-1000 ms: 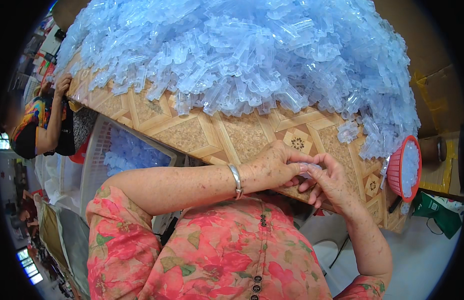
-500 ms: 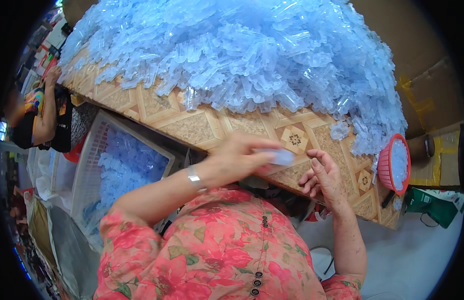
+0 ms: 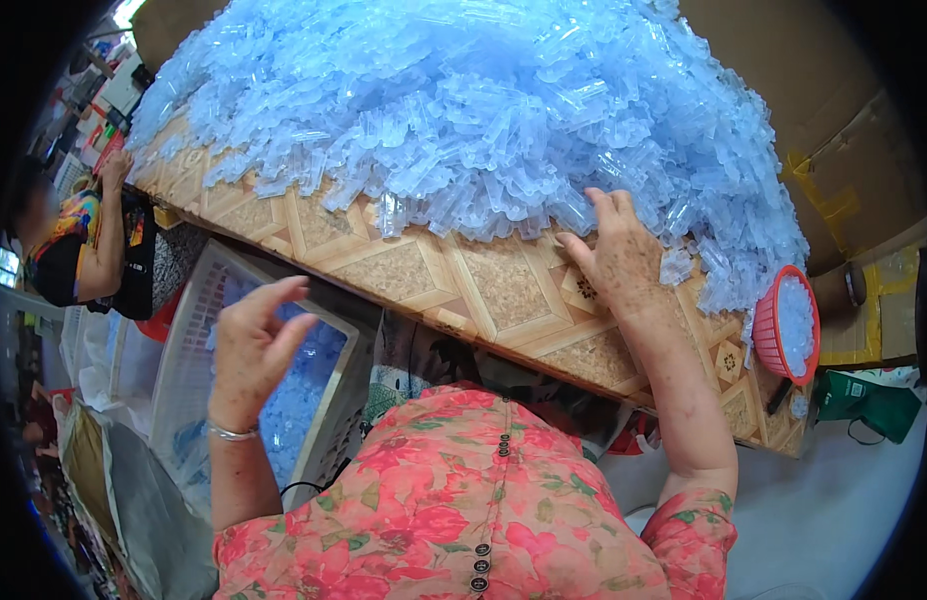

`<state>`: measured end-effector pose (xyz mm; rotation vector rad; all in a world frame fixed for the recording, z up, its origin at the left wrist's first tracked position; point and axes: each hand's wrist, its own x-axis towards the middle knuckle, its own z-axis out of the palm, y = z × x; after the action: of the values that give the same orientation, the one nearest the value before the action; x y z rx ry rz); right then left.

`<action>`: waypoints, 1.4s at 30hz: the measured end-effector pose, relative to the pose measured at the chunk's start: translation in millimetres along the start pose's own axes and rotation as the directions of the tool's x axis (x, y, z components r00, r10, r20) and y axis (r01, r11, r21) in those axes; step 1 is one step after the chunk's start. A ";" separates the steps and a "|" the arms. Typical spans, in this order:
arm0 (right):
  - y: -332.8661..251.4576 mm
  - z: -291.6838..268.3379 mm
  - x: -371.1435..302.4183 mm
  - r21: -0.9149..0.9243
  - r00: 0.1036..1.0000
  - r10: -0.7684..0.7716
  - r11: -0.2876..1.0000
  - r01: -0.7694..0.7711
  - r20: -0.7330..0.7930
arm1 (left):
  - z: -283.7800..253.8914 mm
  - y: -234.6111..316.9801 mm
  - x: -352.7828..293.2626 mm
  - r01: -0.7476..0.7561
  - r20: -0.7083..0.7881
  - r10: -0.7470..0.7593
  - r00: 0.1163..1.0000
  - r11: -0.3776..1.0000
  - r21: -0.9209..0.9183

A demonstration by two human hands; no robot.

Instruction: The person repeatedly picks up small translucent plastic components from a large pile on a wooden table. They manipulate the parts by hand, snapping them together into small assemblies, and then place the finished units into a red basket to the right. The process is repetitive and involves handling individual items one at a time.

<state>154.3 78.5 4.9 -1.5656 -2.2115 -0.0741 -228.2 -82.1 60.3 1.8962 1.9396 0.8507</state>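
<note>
A large heap of clear, bluish plastic pieces (image 3: 483, 120) covers most of the table (image 3: 493, 285). At the near edge of this heap is my right hand (image 3: 623, 255), fingers and thumb apart, its fingertips beside the loose pieces. I see nothing gripped in it. My left hand (image 3: 251, 345), with a silver band at the wrist, hovers above a white plastic crate (image 3: 188, 330) left of the table. Its thumb and index finger are spread, and no piece shows between them. Inside the crate lie more bluish plastic pieces (image 3: 298, 400), partly covered by that hand and forearm.
A red basket (image 3: 768, 330) of clear pieces stands at the table's right end, near a dark slim object (image 3: 780, 398). Cardboard (image 3: 863, 210) rises behind. A green bag (image 3: 863, 405) lies at far right. Another person (image 3: 83, 240) sits at far left.
My left hand has swung left from the table's front edge to the crate, and the clear plastic piece it held is gone from its fingers. My right hand has reached forward to the heap.
</note>
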 end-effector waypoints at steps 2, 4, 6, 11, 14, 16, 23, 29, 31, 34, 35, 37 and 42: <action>4.3 6.5 5.9 -0.038 0.999 -0.034 0.999 0.034 0.006 | 22.0 14.4 6.5 -0.065 0.120 0.083 0.989 0.988 -0.140; 10.4 5.5 3.6 -0.060 1.000 -0.027 0.998 0.028 0.007 | 46.0 36.4 20.5 -0.157 0.177 0.211 0.961 0.947 -0.279; 12.9 -3.3 0.2 -0.049 1.000 -0.006 0.999 0.006 -0.006 | 68.5 54.9 30.4 -0.215 0.208 0.293 0.933 0.919 -0.330; 27.6 -36.8 -37.6 0.287 0.979 0.195 0.936 -0.202 0.054 | 134.9 96.2 57.4 -0.353 0.170 0.470 0.866 0.817 -0.456; 46.4 -41.9 -79.2 0.696 0.861 0.320 0.508 -0.508 0.395 | 166.6 116.8 67.2 -0.445 0.109 0.566 0.817 0.740 -0.504; 46.3 -59.7 -93.5 0.727 0.725 0.211 0.080 -0.681 0.656 | 181.6 125.6 68.4 -0.472 0.107 0.599 0.793 0.716 -0.514; 57.4 -54.6 -114.4 0.618 0.661 0.319 0.237 -0.749 0.679 | 218.6 134.4 61.3 -0.516 0.179 0.670 0.721 0.691 -0.507; 46.7 -59.6 -110.0 0.611 0.690 0.366 0.321 -0.723 0.624 | 216.1 129.8 60.3 -0.484 0.191 0.634 0.749 0.721 -0.497; 48.2 -45.8 -116.8 0.607 0.770 0.373 0.474 -0.638 0.518 | 215.4 132.3 62.2 -0.508 0.186 0.652 0.735 0.712 -0.485; 39.3 -47.1 -112.6 0.524 0.857 0.308 0.689 -0.500 0.413 | 217.8 131.3 61.5 -0.522 0.181 0.651 0.737 0.719 -0.459; 35.4 -48.6 -109.7 0.483 0.879 0.273 0.752 -0.449 0.391 | 218.7 130.3 59.8 -0.522 0.179 0.646 0.742 0.725 -0.449; 32.8 -45.2 -108.2 0.520 0.879 0.276 0.722 -0.457 0.388 | 219.9 132.4 57.6 -0.550 0.160 0.647 0.745 0.732 -0.401; 33.3 -43.5 -87.1 0.455 0.893 0.332 0.773 -0.441 0.303 | 223.6 132.1 53.7 -0.555 0.129 0.642 0.756 0.733 -0.393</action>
<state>221.8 0.9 5.5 -1.7178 -1.7714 0.7781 5.4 9.8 -25.4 2.3015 0.9287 0.9559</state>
